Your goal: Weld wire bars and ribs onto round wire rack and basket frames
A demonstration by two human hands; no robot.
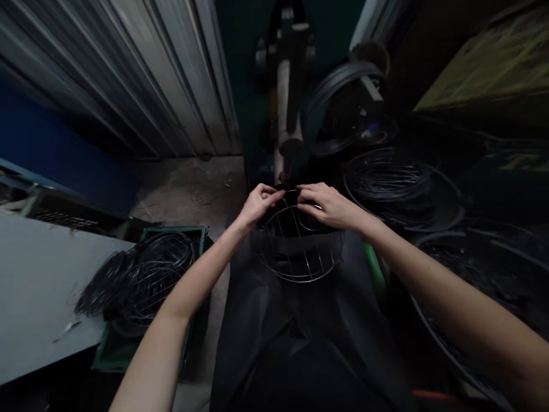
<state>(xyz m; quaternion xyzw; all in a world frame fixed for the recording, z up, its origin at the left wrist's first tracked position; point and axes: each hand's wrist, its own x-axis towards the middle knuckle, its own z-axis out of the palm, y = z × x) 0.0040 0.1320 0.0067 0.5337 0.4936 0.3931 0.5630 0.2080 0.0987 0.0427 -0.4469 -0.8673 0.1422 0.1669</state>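
A round wire grid [300, 252] with thin cross bars lies tilted over my dark-clothed lap. My left hand [257, 205] pinches its far rim, fingers curled closed on the wire. My right hand [326, 205] grips the same far rim just to the right, fingers bent over the wire. The two hands sit close together, almost touching, right in front of a dark upright machine [287, 114] with a pale cylinder.
A green crate [195, 233] at lower left holds a pile of dark wire grids [141, 280]. A grey table [38, 292] lies far left. Coils of black wire rings [394, 183] lie at right, more rings [343, 103] behind. Corrugated metal shutter [141, 74] upper left.
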